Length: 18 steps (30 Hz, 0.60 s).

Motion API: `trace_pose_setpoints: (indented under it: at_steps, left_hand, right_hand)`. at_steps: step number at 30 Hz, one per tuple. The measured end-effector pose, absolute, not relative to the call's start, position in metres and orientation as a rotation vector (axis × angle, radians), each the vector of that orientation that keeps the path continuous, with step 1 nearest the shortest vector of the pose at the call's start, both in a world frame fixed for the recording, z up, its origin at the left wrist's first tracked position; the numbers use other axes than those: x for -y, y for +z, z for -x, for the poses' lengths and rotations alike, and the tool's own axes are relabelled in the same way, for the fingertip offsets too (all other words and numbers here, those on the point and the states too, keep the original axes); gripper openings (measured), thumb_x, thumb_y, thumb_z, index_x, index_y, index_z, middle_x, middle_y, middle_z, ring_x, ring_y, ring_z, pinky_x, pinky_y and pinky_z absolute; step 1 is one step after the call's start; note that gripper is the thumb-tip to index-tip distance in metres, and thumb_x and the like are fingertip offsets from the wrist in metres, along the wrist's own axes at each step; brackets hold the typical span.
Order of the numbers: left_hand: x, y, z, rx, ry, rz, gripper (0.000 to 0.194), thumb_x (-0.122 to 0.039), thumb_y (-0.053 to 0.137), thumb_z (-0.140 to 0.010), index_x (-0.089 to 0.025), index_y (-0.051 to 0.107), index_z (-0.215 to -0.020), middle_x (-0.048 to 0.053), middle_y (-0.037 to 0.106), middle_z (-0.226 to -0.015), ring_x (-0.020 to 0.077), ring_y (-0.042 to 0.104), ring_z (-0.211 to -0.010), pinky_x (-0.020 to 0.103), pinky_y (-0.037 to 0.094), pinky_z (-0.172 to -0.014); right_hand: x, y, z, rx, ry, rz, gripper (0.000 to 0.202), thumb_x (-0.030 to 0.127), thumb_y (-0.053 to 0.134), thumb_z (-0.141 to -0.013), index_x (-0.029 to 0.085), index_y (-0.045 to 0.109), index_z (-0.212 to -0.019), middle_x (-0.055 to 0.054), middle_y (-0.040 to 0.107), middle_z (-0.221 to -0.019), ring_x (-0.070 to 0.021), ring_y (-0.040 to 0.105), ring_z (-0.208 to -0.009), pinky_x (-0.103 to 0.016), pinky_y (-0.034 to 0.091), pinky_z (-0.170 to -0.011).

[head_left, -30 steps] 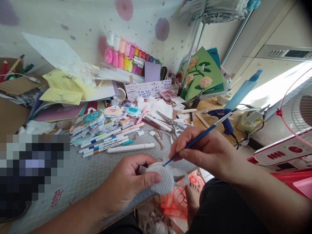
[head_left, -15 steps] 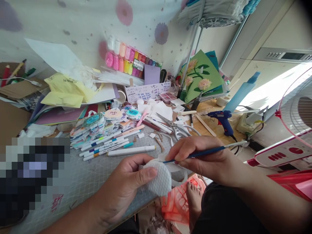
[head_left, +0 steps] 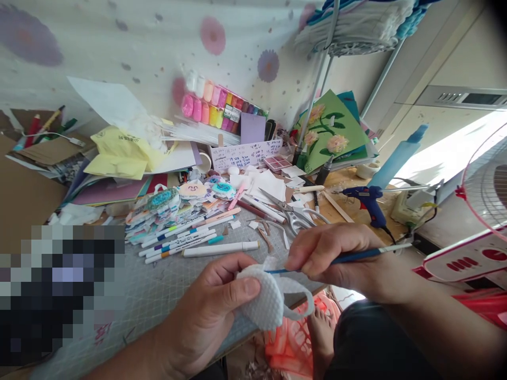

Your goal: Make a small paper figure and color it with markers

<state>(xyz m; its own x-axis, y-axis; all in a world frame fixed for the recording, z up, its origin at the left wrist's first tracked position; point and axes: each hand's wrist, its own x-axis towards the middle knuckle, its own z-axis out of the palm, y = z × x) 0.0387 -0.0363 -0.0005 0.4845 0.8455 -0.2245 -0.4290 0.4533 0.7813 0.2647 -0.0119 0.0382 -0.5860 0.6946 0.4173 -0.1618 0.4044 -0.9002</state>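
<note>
My left hand (head_left: pixel 216 303) pinches a round white textured pad (head_left: pixel 263 303) between thumb and fingers, just over the front edge of the table. A pale strip hangs in a loop (head_left: pixel 303 301) from the pad's right side. In my right hand (head_left: pixel 336 256) is a slim blue tool with a pale end (head_left: pixel 356 256), held between thumb and fingers. Its left end meets the pad's upper edge, beside a small white flap. Whether the tip goes into the pad I cannot make out.
Several markers (head_left: pixel 219 249) lie beyond my left hand, with scissors (head_left: pixel 287 211) to their right. A blue glue gun (head_left: pixel 366 203) rests at the right, near a bottle (head_left: pixel 400 155). Decorated pieces (head_left: pixel 162 198) are piled behind the markers. A red basket (head_left: pixel 291 343) stands below the table edge.
The camera view has shifted, so the table items appear further right and slightly lower. The pad is turned more to the side, and its hanging loop shows more fully.
</note>
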Motion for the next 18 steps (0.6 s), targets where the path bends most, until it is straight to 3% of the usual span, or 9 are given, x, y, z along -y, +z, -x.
trace_pose_setpoints:
  at_steps: [6, 10, 13, 18]
  left_hand:
    - [0.031, -0.002, -0.036, -0.667, 0.93, -0.702, 0.013, -0.029, 0.076, -0.073, -0.02, 0.071, -0.081, -0.001, 0.067, -0.073, 0.0105, 0.057, -0.065, 0.02, 0.045, -0.063]
    - [0.029, -0.007, -0.037, -0.794, 0.904, -0.879, 0.021, -0.034, 0.077, -0.072, -0.017, 0.068, -0.082, 0.0, 0.066, -0.072, 0.0106, 0.054, -0.064, 0.02, 0.043, -0.06]
    - [0.031, -0.01, -0.038, -0.872, 0.885, -0.995, 0.022, -0.036, 0.076, -0.073, -0.018, 0.066, -0.083, -0.001, 0.064, -0.072, 0.0106, 0.053, -0.066, 0.02, 0.042, -0.061]
    - [0.032, -0.01, -0.038, -0.915, 0.859, -1.031, 0.025, -0.035, 0.074, -0.075, -0.02, 0.066, -0.092, -0.001, 0.066, -0.078, 0.0131, 0.055, -0.072, 0.022, 0.043, -0.065]
  right_hand:
    - [0.008, 0.037, -0.278, 1.552, 1.297, 0.541, 0.011, 0.016, 0.071, -0.082, 0.024, 0.076, -0.085, -0.004, 0.074, -0.089, -0.016, 0.068, -0.079, -0.029, 0.054, -0.072]
    - [0.005, 0.035, -0.271, 1.412, 1.273, 0.673, 0.013, 0.017, 0.061, -0.086, 0.021, 0.073, -0.086, -0.003, 0.072, -0.082, -0.0165, 0.065, -0.078, -0.028, 0.051, -0.073]
    - [0.007, 0.036, -0.256, 1.551, 1.262, 0.84, 0.015, 0.014, 0.054, -0.085, 0.019, 0.069, -0.084, 0.001, 0.062, -0.068, -0.0127, 0.056, -0.066, -0.026, 0.045, -0.066]
    - [0.006, 0.04, -0.232, 1.848, 1.342, 1.15, 0.01, 0.024, 0.063, -0.078, 0.015, 0.06, -0.074, 0.004, 0.047, -0.061, -0.0097, 0.041, -0.057, -0.023, 0.032, -0.051]
